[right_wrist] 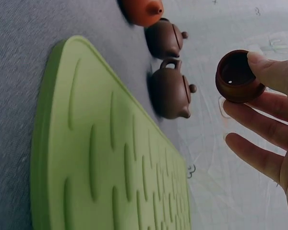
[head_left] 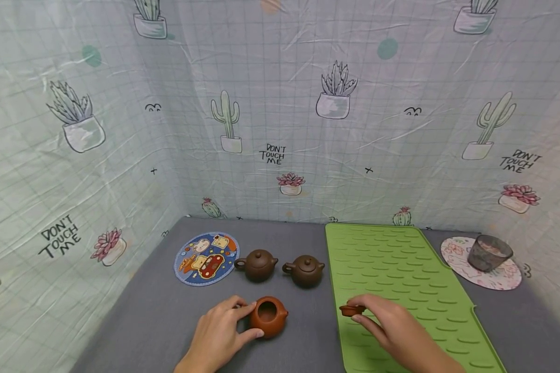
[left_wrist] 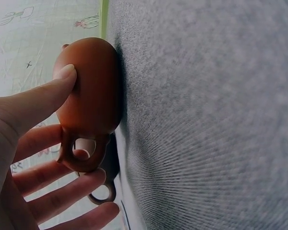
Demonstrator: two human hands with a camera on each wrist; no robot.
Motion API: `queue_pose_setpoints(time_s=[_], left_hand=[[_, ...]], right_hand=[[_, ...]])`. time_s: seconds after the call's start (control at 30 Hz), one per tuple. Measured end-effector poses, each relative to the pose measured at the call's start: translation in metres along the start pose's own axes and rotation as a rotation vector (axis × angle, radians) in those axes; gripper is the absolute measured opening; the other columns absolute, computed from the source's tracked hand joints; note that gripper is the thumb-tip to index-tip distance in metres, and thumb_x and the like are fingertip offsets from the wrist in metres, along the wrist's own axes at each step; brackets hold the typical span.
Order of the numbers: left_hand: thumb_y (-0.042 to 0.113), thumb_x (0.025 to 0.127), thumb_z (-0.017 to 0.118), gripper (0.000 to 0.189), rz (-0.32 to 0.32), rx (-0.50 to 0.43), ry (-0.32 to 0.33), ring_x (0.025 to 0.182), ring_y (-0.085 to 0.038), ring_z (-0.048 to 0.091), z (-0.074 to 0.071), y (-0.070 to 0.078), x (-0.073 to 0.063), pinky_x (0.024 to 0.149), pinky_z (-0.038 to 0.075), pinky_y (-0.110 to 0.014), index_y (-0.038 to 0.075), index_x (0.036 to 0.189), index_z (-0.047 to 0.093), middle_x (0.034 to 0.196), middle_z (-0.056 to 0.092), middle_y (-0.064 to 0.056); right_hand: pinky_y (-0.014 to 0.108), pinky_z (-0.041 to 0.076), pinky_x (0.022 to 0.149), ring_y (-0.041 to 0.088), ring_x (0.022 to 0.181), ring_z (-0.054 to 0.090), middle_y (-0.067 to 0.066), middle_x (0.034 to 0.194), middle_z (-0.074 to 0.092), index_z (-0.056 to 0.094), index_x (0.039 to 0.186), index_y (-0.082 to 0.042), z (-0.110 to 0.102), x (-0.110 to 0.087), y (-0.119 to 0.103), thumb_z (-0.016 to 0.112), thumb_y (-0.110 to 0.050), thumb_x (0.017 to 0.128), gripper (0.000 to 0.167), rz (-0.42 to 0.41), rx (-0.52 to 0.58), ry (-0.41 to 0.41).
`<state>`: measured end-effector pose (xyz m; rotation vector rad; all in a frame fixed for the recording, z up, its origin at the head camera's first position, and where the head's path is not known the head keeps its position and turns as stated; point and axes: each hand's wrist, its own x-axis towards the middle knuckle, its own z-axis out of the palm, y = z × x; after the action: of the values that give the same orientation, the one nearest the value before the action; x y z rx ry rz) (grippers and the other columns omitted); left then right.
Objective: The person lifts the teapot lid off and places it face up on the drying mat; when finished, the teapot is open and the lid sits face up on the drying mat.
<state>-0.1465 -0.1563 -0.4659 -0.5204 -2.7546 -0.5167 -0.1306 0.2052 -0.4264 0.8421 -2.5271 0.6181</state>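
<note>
An orange-brown teapot [head_left: 275, 325] without its lid stands on the grey table, its round opening showing and its spout toward the right. My left hand [head_left: 219, 329] holds it from the handle side, thumb on the near side and index finger at the far side. The left wrist view shows the thumb on the teapot's body [left_wrist: 93, 91] and other fingers spread near its looped handle [left_wrist: 84, 163]. Above the green mat, my right hand [head_left: 389, 324] pinches the small teapot lid [head_left: 351, 311] between thumb and fingers. In the right wrist view the lid's hollow underside [right_wrist: 237, 69] shows.
Two dark brown lidded teapots, one on the left [head_left: 259, 267] and one on the right [head_left: 306, 272], stand behind. A round cartoon mat [head_left: 191, 277] lies at left. The ridged green mat [head_left: 378, 243] covers the right side, with a dark cup [head_left: 489, 254] on a pink-patterned mat [head_left: 457, 254] beyond.
</note>
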Motion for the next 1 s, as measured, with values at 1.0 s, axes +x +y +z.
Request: queue_pose_setpoints(time_s=[1.0], left_hand=[[0.062,0.073,0.082,0.052,-0.01,-0.015,-0.022,0.085,-0.01,0.068,0.0,0.0,0.002,0.062,0.054,-0.028,0.026,0.11,0.082,0.101,0.069,0.014]], right_hand=[[0.025,0.058,0.072,-0.006,0.093,0.068,-0.02,0.102,0.073,0.067,0.11,-0.031,0.015,-0.028,0.028,0.06,-0.035,0.102,0.011,0.098,0.131,-0.301]])
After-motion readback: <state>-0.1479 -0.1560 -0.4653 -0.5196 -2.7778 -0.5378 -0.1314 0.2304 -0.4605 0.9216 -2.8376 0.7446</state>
